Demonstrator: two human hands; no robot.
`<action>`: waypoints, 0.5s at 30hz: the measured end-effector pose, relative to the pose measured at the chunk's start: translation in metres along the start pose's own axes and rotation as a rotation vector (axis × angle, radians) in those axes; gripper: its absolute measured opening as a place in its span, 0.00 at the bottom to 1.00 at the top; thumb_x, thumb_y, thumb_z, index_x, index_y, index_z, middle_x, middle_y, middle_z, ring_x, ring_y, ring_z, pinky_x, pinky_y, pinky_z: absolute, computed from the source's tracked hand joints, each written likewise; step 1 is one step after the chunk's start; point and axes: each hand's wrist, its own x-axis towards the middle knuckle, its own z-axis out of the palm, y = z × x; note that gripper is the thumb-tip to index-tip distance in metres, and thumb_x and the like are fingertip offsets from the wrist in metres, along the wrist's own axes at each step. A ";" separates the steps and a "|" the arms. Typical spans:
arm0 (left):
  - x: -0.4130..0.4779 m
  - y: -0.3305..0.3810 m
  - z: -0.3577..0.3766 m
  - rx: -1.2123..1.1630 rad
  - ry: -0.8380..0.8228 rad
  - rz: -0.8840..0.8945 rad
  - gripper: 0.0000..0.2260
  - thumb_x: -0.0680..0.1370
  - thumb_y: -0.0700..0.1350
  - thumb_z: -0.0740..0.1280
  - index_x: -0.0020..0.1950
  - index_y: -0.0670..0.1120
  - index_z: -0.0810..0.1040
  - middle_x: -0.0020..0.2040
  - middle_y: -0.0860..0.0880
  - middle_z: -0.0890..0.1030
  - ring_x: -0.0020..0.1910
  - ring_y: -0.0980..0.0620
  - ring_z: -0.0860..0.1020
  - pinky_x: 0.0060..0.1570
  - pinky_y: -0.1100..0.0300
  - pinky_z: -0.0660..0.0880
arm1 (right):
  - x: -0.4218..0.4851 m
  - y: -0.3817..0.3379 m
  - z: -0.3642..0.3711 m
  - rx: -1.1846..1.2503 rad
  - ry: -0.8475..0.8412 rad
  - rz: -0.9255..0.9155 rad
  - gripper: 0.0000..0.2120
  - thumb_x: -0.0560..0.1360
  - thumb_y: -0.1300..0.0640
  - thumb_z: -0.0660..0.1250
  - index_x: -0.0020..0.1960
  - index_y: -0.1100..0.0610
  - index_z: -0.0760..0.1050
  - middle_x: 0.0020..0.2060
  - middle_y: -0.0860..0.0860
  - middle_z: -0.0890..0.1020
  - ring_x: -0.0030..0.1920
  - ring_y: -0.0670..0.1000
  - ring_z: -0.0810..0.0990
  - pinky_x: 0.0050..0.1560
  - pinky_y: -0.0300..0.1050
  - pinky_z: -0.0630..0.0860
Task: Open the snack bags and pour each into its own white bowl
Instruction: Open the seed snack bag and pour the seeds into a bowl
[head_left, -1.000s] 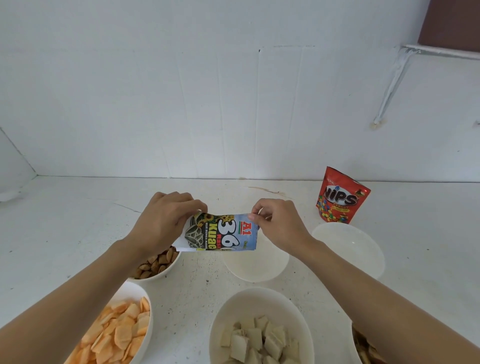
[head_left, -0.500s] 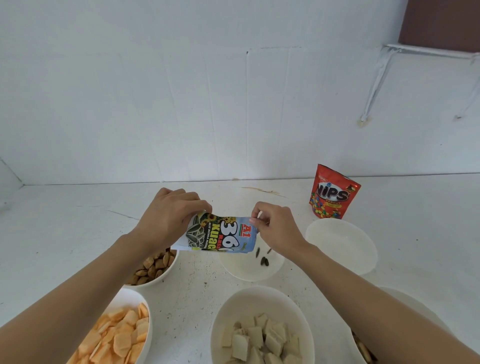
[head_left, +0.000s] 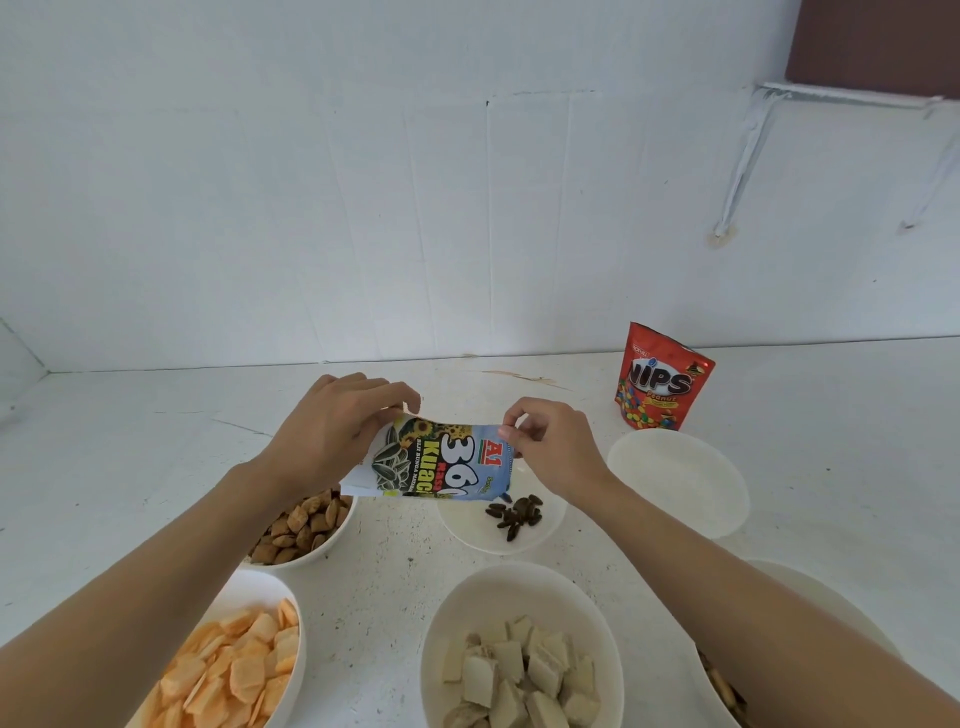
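Step in hand: pouring. Seed bag (head_left: 441, 462) is held sideways just above the middle bowl (head_left: 462, 525). Left hand (head_left: 337, 426) grips its bottom end; right hand (head_left: 556, 447) fingers pinch the mouth end. Only a small heap of seeds (head_left: 514, 512) in the bowl, so probably most remain bagged. Next: raise the left end, keep the mouth over bowl centre. Red candy bag (head_left: 662, 379) stands on the bench (head_left: 156, 467) behind an empty bowl (head_left: 680, 483) and looks unopened.
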 end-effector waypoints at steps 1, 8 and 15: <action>-0.001 -0.001 -0.002 -0.015 -0.018 0.011 0.10 0.83 0.40 0.61 0.53 0.54 0.77 0.45 0.58 0.82 0.42 0.52 0.77 0.41 0.51 0.72 | 0.000 -0.001 -0.001 0.002 0.004 -0.008 0.10 0.77 0.56 0.71 0.38 0.50 0.75 0.34 0.54 0.84 0.39 0.55 0.85 0.42 0.53 0.82; -0.011 -0.003 -0.014 -0.102 -0.104 0.030 0.14 0.80 0.39 0.59 0.51 0.51 0.84 0.51 0.59 0.81 0.46 0.59 0.77 0.40 0.62 0.76 | 0.000 -0.008 0.000 0.042 -0.017 -0.028 0.06 0.78 0.57 0.69 0.43 0.56 0.77 0.34 0.55 0.84 0.38 0.56 0.83 0.41 0.52 0.81; -0.030 -0.002 -0.004 -0.283 -0.117 -0.065 0.13 0.81 0.43 0.60 0.60 0.51 0.82 0.56 0.59 0.80 0.55 0.57 0.80 0.45 0.61 0.80 | -0.007 -0.004 0.008 0.096 0.031 -0.004 0.08 0.79 0.58 0.68 0.41 0.51 0.75 0.35 0.54 0.83 0.38 0.54 0.83 0.39 0.52 0.83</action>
